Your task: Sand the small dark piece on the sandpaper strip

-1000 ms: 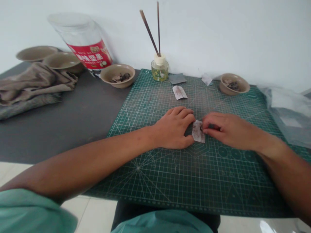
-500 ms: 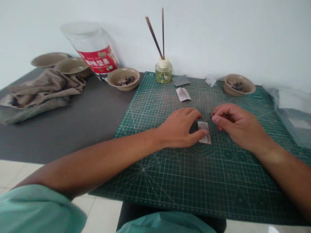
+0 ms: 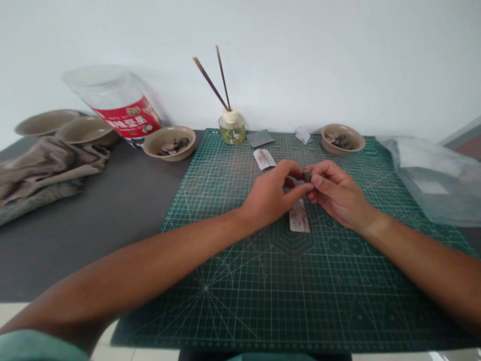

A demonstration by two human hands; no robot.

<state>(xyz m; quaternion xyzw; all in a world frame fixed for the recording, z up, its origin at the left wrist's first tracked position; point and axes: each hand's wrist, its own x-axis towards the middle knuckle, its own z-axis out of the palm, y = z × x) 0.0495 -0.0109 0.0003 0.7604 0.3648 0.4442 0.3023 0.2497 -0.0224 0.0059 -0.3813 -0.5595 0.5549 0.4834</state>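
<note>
Left hand [image 3: 271, 193] and right hand [image 3: 335, 194], fingertips now joined, pinch the small dark piece [image 3: 307, 176] above the stained paper strip [image 3: 299, 217], which the left thumb formerly overlapped

Along the far edge of the cutting mat [image 3: 240, 306], left to right: bottle [image 3: 232, 134] with two sticks [image 3: 210, 83], sheet [image 3: 260, 138], scrap [image 3: 302, 135], bowl [image 3: 340, 150] of pieces [image 3: 343, 141]. Over its far right corner: bag [image 3: 439, 175]. Before the sheet: paper strip [image 3: 264, 158]; near the middle: second strip [image 3: 299, 218]. On the table [image 3: 124, 225], left of the mat: second bowl [image 3: 169, 157] of pieces, jar [image 3: 130, 119], then two bowls [image 3: 84, 131] behind cloth [image 3: 45, 163].
</note>
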